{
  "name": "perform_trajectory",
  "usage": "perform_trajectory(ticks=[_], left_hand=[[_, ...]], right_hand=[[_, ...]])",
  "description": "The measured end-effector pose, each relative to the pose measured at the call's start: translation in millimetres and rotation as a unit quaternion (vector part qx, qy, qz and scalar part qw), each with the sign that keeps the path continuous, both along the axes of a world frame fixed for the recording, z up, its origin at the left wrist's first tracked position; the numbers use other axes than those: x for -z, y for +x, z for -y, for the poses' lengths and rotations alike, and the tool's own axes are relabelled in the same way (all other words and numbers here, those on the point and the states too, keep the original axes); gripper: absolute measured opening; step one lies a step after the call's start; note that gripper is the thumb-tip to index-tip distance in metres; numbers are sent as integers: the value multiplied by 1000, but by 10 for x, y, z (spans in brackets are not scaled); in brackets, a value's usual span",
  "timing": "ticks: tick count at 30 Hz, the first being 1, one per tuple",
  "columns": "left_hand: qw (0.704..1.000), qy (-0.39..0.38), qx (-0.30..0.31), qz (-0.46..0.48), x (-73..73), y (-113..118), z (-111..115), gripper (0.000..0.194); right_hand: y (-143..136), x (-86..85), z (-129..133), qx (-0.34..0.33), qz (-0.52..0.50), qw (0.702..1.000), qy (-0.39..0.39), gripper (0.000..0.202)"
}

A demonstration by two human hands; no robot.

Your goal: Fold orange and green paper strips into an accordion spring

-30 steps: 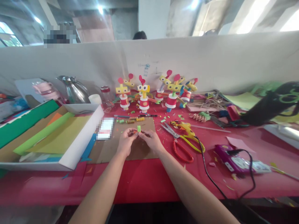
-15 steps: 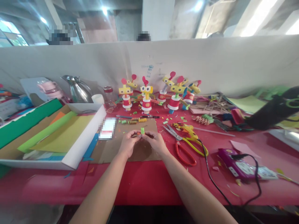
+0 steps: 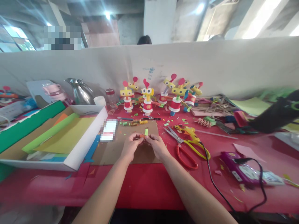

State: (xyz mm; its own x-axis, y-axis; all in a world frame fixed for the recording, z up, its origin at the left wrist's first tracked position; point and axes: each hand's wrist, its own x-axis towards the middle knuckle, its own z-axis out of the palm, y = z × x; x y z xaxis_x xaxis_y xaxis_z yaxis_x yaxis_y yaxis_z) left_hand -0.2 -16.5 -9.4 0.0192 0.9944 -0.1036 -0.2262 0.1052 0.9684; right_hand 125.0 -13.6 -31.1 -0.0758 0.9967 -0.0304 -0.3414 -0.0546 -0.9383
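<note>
Over a brown cardboard sheet (image 3: 107, 154), both hands meet at a small piece of folded paper strips. Its green strip (image 3: 146, 132) sticks upward, and an orange strip (image 3: 142, 136) shows between the fingertips. My left hand (image 3: 130, 145) is closed, pinching the orange side. My right hand (image 3: 158, 146) is closed as well, gripping at the foot of the green strip. Fingers hide most of the folded part. Just beyond lie several coiled paper springs, among them a yellow-and-black one (image 3: 143, 122), with a pen (image 3: 151, 118) behind them.
Large red-handled and yellow-handled scissors (image 3: 179, 141) lie right, beside a yellow glue gun (image 3: 192, 135) with a black cord. A purple power strip (image 3: 243, 169) is farther right. Paper robots (image 3: 147, 104) stand at the back. Left are a phone (image 3: 109, 130) and a white box (image 3: 90, 140).
The green strip now stands taller above the fingers, and more of the orange strip shows. Both hands stay together, while the whole view has shifted slightly.
</note>
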Motion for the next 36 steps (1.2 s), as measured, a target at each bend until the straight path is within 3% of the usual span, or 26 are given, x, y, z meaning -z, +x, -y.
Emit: perform_trajectory(ticks=[6, 13, 19, 26, 32, 36], left_hand=[[983, -117, -22, 141, -114, 189, -8, 22], [982, -39, 62, 176, 52, 204, -143, 27], [996, 21, 59, 69, 105, 174, -135, 35], [997, 58, 2, 51, 144, 148, -246, 25], [987, 46, -42, 150, 131, 42, -352, 29], [988, 24, -64, 141, 148, 0, -390, 31]], right_hand=[[-12, -9, 6, 70, -23, 997, 15, 31], [16, -7, -6, 117, -17, 993, 14, 30], [-37, -13, -1, 137, 18, 990, 36, 29], [-184, -71, -204, 113, -11, 993, -44, 32], [-384, -140, -382, 94, 3, 996, -13, 30], [-423, -76, -389, 84, 3, 996, 13, 28]])
